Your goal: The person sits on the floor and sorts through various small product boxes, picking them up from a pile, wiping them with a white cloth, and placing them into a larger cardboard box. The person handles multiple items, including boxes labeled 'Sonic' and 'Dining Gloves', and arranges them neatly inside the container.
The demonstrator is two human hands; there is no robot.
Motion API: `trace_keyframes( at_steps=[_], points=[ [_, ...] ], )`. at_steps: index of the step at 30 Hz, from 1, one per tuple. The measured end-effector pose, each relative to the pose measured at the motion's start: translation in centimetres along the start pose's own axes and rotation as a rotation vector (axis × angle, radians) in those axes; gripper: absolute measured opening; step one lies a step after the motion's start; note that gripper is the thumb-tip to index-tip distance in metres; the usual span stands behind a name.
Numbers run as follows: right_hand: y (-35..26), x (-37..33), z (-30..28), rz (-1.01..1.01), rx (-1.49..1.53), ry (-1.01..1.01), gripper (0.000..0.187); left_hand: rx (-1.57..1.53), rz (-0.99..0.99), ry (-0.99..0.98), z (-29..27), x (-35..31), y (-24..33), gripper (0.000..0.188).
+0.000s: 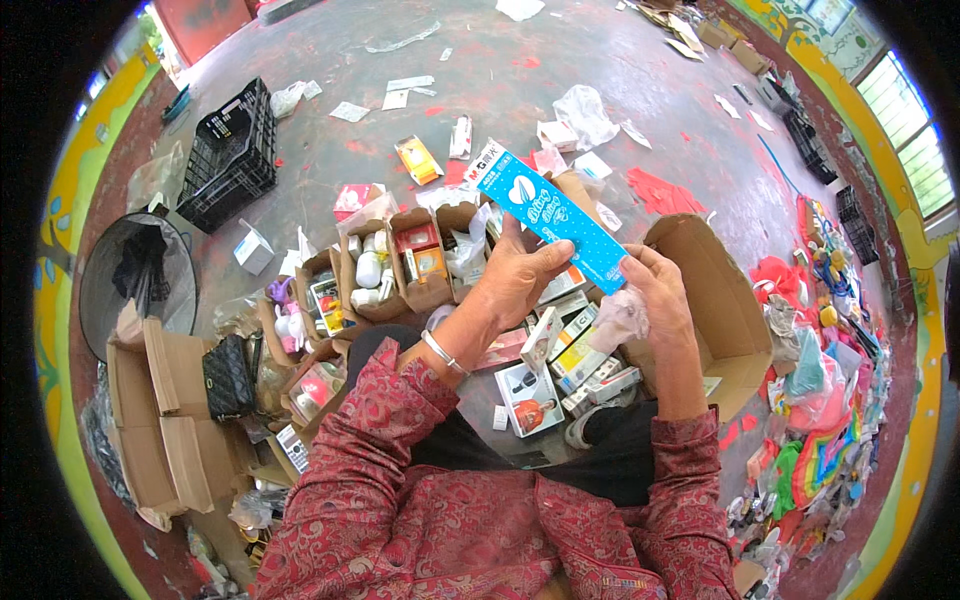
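Bin (pixel 110 300): dark, round, far left on floor (pixel 590 60).
Crate (pixel 240 170): black, tipped, past the bin.
Cartons (pixel 380 308): small, in a row left of the left hand, filled with mixed goods.
Left hand (pixel 515 275): grasping the pack near its middle, thumb on the front face, fingers behind.
Picture box (pixel 532 400): below the pack, shows sunglasses and a figure.
Blue pack (pixel 560 225): between both hands, raised above the goods; long axis upper left to lower right; upper end free, pointing away from the body; lower end at the right hand, the nearer one there.
Pack print: red and dark maker's mark on white header; white heart-like emblem and big white script on blue; fine print too small.
Clear plastic (pixel 620 320): crumpled under the right fingers; can't tell if gripped.
Right hand (pixel 660 295): pinching the pack's lower end.
Open carton (pixel 720 290): just right of the right hand.
Heap (pixel 825 370): colourful, far right.
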State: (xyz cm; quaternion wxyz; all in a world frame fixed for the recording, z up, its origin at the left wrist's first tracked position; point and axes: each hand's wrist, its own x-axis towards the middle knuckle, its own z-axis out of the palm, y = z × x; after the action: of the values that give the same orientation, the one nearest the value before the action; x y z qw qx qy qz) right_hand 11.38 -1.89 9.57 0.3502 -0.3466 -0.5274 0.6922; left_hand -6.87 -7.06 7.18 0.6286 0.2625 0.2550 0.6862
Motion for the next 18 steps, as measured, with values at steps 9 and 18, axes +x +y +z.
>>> trace_keyframes(
  at_steps=[9,18],
  points=[
    [0.0,0.2,-0.1,0.009,0.031,0.001,0.028,0.039,0.013,0.019,-0.2,0.3,-0.4,0.071],
    [1.0,-1.2,2.6,0.106,-0.001,-0.097,0.03,-0.04,-0.045,-0.049,-0.4,0.7,1.1,0.073]
  ],
)
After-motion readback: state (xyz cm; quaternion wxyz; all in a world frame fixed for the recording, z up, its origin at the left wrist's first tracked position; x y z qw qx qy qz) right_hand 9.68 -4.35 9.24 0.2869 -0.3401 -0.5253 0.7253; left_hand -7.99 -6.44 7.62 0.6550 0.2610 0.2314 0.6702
